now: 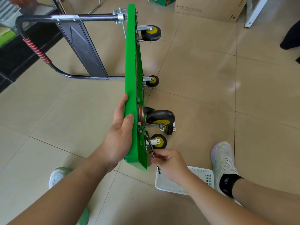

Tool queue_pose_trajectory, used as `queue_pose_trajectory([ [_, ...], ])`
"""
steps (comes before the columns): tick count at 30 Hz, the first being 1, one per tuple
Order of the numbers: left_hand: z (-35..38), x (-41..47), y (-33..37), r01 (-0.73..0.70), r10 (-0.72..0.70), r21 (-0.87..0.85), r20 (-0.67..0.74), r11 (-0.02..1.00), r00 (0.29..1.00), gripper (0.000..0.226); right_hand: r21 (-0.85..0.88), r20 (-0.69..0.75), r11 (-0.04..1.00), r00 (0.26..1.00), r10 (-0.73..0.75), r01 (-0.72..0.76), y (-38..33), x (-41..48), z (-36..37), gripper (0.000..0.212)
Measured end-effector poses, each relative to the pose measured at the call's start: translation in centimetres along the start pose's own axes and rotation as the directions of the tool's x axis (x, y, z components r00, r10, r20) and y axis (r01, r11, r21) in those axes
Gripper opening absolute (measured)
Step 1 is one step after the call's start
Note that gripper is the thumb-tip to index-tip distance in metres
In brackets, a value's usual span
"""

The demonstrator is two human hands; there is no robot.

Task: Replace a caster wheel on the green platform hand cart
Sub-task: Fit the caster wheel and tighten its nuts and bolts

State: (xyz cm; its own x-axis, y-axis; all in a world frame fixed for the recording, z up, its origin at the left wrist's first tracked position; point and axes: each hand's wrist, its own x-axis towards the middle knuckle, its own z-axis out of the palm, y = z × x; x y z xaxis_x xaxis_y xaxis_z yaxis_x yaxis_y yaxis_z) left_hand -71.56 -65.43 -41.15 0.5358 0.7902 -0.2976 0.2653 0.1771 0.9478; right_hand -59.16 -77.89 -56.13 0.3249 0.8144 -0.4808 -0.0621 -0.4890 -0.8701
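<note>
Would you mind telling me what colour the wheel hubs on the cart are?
The hubs are yellow, best seen in the head view.

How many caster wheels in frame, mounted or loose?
5. Four on the cart underside: far caster by the handle, second caster midway, large caster opposite the left hand, near caster at the wrench. One loose caster on the floor behind the large one, partly hidden.

Inspector: Platform?
Clerk: Plain bright green. Wheels: black tyres, yellow hubs.
Inspector: Handle?
Clerk: Black, with a red spiral wrap. Basket: white, gridded with small holes. Floor: beige tiles, dark seams. Box brown; shoe white; sock black.
</note>
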Motion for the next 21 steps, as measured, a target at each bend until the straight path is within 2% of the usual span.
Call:
queue_pose_trajectory([
  [7,0.0,0.2,-0.4,-0.038,0.038,-0.012,-0.002,0.999,0.999,0.049,-0.002,-0.008,0.996,0.996,-0.086,0.086,0.7,3.3,0.1,0.033],
  [14,-0.1,0.3,-0.6,-0.054,0.054,-0.006,0.008,0.999,0.999,0.057,-0.032,-0.018,0.982,0.982,-0.186,0.185,0.2,5.4,0.9,0.051],
  [18,-0.1,0.4,-0.6,-0.055,0.055,-0.005,0.002,0.998,0.998,0.058,-0.038,0.020,0.985,0.985,-0.170,0.170,0.2,4.5,1.2,0.041],
  [21,-0.1,0.3,-0.5,-0.055,0.055,-0.001,-0.008,0.998,0.998,0.057,0.021,0.052,0.994,0.992,-0.112,0.111,-0.3,1.9,1.1,0.035],
])
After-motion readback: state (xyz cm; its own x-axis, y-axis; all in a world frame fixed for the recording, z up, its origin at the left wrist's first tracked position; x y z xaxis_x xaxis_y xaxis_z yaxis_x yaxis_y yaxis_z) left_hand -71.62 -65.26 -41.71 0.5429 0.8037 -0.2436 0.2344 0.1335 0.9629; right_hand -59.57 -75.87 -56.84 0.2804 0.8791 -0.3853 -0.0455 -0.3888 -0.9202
